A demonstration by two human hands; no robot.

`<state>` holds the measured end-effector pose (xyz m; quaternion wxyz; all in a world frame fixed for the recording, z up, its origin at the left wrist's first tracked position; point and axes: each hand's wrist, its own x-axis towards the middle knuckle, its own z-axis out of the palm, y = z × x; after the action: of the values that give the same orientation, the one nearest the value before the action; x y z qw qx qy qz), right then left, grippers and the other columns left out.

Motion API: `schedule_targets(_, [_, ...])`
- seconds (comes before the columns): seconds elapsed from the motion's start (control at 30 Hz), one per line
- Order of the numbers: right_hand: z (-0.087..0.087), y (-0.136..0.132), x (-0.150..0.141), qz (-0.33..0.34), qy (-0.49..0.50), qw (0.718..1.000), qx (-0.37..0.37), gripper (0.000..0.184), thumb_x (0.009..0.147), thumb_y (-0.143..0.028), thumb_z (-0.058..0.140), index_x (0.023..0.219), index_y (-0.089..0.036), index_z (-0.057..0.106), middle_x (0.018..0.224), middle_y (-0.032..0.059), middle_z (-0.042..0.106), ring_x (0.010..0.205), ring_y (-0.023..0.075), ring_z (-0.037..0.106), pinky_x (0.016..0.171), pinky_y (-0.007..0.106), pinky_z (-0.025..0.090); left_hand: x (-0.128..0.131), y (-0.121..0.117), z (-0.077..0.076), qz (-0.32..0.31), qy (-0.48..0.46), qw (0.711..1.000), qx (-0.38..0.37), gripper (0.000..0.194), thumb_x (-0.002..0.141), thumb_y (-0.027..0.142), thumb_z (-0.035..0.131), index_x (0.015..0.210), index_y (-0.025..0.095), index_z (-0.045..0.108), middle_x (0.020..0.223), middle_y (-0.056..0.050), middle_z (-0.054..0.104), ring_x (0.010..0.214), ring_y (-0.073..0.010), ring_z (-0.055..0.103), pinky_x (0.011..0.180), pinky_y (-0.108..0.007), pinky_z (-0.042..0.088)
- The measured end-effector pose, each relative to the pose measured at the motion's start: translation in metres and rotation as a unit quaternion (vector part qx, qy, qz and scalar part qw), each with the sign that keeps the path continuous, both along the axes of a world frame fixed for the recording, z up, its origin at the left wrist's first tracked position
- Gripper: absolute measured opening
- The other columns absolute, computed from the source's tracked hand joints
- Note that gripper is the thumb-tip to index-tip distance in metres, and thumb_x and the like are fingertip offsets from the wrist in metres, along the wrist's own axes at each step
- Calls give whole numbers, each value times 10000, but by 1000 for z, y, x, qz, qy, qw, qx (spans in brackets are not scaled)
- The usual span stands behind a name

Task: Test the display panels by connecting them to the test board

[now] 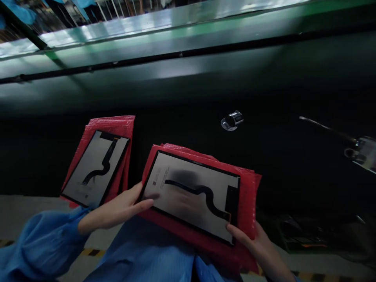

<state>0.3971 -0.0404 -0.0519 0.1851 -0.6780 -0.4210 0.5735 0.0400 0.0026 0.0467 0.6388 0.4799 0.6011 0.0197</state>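
An LCD screen panel (188, 213) lies back side up, with a dark curved ribbon cable (202, 189) across its silvery back. Under it are red bubble-wrap sheets or bags (248, 196), held in front of my body. My left hand (117, 207) grips the panel's left end, thumb on top and fingers mostly hidden below. At the lower right, my right hand (258, 244) has its thumb on the panel's edge by the cable's end; its other fingers are behind the red wrap. A second LCD panel (96, 164) rests on another red stack (110, 122) to the left.
A dark work surface (182, 125) stretches ahead, with a small shiny cylindrical object (233, 119) on it. A metal tool-like object (366, 150) is at the right edge. Beyond runs a green ledge with a black pipe (147, 58). People in blue (85, 6) are in the far background.
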Motion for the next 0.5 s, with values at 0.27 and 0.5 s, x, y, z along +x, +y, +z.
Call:
schedule_targets(0.27, [53,48,15,151,-72,985,34,585,680,-620,715,1048,-166,686,1053,142,740,920,352,703,840,479,580,0,-66,-33,244,-84,965,-36,646,828,588,622,1377,251,567,1543,-59,438,1469,-320,300,1220,-491,181])
schedule_targets(0.5, [72,172,-7,309,-74,935,159,409,734,-463,687,1022,-174,701,1014,73,742,941,310,693,826,402,575,28,-82,-72,444,-294,830,-167,366,808,339,714,1141,188,690,1104,-100,746,1020,-302,700,897,-464,549])
